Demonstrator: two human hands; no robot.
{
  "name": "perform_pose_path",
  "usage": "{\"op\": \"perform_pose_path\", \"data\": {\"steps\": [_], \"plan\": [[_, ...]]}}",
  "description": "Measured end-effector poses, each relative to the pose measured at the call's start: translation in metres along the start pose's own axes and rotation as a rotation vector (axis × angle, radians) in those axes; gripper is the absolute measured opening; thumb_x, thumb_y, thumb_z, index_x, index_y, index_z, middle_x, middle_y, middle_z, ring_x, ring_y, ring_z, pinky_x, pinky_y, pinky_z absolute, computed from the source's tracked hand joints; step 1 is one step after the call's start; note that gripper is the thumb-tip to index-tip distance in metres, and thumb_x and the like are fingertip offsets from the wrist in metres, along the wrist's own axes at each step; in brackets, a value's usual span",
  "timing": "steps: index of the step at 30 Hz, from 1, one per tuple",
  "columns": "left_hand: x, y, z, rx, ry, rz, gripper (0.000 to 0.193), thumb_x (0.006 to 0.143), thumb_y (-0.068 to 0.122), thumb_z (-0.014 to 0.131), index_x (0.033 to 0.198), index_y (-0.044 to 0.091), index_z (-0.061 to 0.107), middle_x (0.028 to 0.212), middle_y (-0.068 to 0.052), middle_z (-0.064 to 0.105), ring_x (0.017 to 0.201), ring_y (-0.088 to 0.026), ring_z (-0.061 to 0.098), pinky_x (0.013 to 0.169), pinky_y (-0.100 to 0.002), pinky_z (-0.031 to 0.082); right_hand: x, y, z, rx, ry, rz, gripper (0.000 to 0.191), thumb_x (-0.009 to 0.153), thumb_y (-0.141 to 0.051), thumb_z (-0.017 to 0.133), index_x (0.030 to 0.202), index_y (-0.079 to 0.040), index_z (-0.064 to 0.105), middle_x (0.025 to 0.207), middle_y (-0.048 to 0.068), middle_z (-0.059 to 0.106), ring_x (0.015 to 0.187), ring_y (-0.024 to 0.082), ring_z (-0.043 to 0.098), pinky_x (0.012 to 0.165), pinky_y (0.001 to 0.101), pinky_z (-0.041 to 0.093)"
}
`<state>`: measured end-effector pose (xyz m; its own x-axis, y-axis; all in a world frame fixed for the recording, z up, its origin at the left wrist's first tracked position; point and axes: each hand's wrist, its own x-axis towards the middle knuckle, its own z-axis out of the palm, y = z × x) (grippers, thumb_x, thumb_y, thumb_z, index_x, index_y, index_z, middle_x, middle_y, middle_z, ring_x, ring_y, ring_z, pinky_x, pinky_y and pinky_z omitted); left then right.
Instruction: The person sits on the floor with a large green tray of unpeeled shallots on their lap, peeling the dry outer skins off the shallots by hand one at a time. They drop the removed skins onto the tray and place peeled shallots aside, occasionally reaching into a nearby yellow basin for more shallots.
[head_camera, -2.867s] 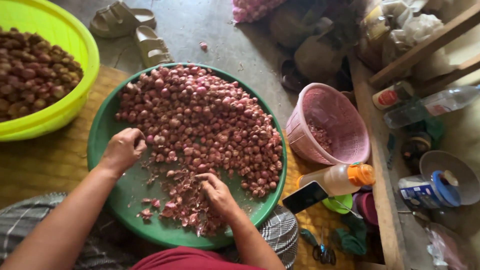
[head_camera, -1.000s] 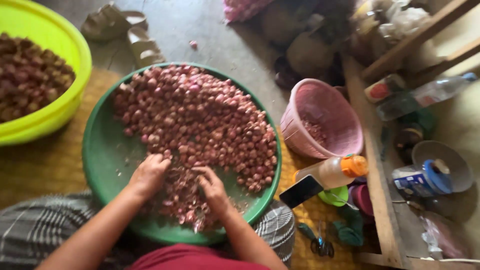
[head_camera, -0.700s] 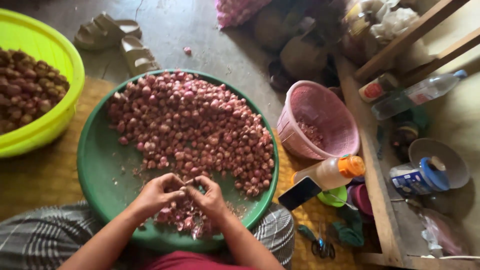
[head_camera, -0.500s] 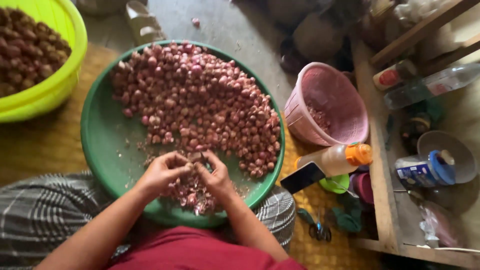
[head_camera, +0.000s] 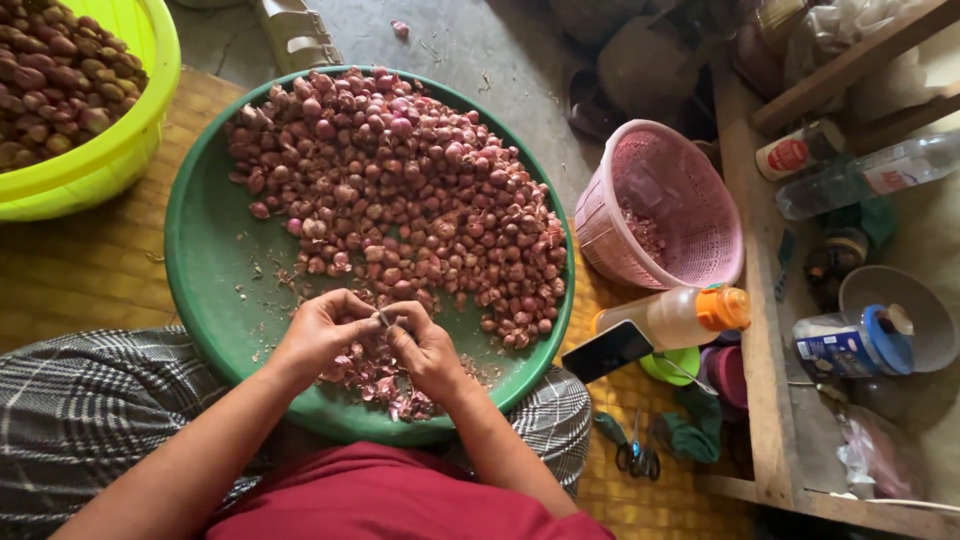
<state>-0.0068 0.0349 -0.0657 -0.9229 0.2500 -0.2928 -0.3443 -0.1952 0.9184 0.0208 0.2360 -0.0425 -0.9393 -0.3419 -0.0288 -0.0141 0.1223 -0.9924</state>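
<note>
Both hands pinch one small shallot over the near rim of the green tray.

Left hand (head_camera: 322, 335) and right hand (head_camera: 425, 345) meet fingertip to fingertip; the fingers of both are curled nearly shut on a single shallot (head_camera: 384, 318), held just above the skin scraps (head_camera: 385, 380) so peelings drop into the tray, not the lap. The heap of shallots (head_camera: 400, 200) lies across the far half of the green tray (head_camera: 210, 270), within arm's reach. A yellow-green basin (head_camera: 120, 150) of darker bulbs sits at far left; a pink basket (head_camera: 665, 205) stands just right of the tray.
</note>
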Motion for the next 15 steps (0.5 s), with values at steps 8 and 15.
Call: {"op": "perform_pose_path", "data": {"steps": [8, 15], "plan": [[-0.006, 0.017, 0.002, 0.311, 0.056, 0.388, 0.013, 0.081, 0.008, 0.081, 0.089, 0.006, 0.071, 0.079, -0.005, 0.070, 0.070, -0.010, 0.064, 0.059, -0.028, 0.053, 0.006, 0.024, -0.005, 0.217, -0.027, 0.132, 0.021, 0.106, -0.012, 0.051, 0.125, -0.007, 0.058, 0.088, -0.001, 0.059, 0.072, 0.004, 0.050, 0.062, 0.0208, 0.041], [-0.004, 0.163, -0.116, 1.084, 0.742, 0.929, 0.043, 0.086, 0.027, 0.087, 0.117, 0.004, 0.069, 0.120, -0.016, 0.065, 0.113, -0.032, 0.060, 0.096, -0.049, 0.047, 0.010, 0.014, -0.016, 0.163, 0.071, 0.166, 0.027, 0.106, -0.017, 0.048, 0.130, -0.009, 0.059, 0.079, 0.002, 0.063, 0.065, 0.007, 0.056, 0.057, 0.0222, 0.046]]}}
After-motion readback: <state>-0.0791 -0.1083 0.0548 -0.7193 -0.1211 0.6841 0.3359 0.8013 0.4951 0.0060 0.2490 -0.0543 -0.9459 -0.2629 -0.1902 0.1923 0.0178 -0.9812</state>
